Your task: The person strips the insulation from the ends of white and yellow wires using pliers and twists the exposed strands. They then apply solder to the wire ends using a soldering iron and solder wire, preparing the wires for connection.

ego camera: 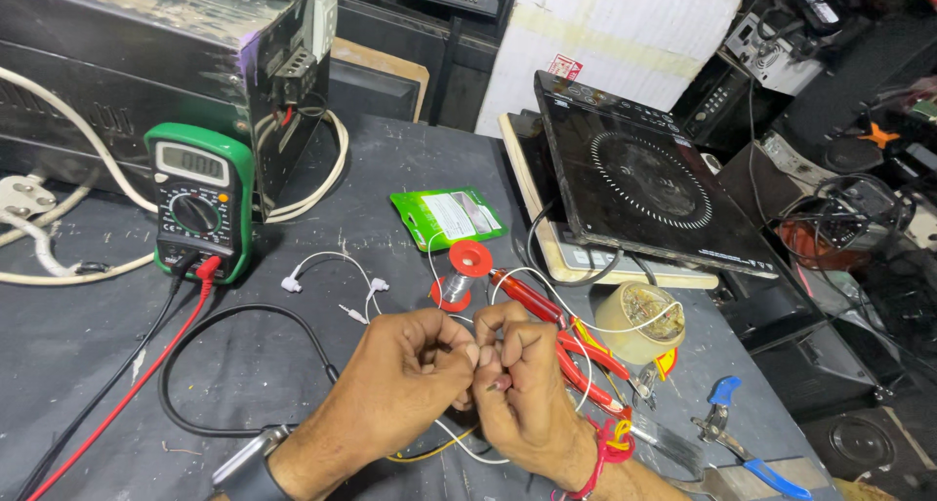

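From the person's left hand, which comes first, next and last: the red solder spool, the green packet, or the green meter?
Measured from the left hand in the head view:
1. Red solder spool, just beyond the knuckles, slightly right.
2. Green packet, farther back behind the spool.
3. Green meter, far off to the left by the black box.

1 multimeter point(199, 200), 1 solder spool point(461, 275), 2 hands point(418, 372) point(522, 384), 1 induction cooktop point(639, 177).

On my feed: green multimeter point(198, 200) upper left, red and black leads point(146, 360) trailing down the dark bench point(390, 160). Green packet point(447, 216) mid-bench, red solder spool point(461, 275) just below it. Black induction cooktop point(639, 184) tilted at right, tape roll point(639, 322) near its front edge. Blue-handled pliers point(737, 442) lower right.
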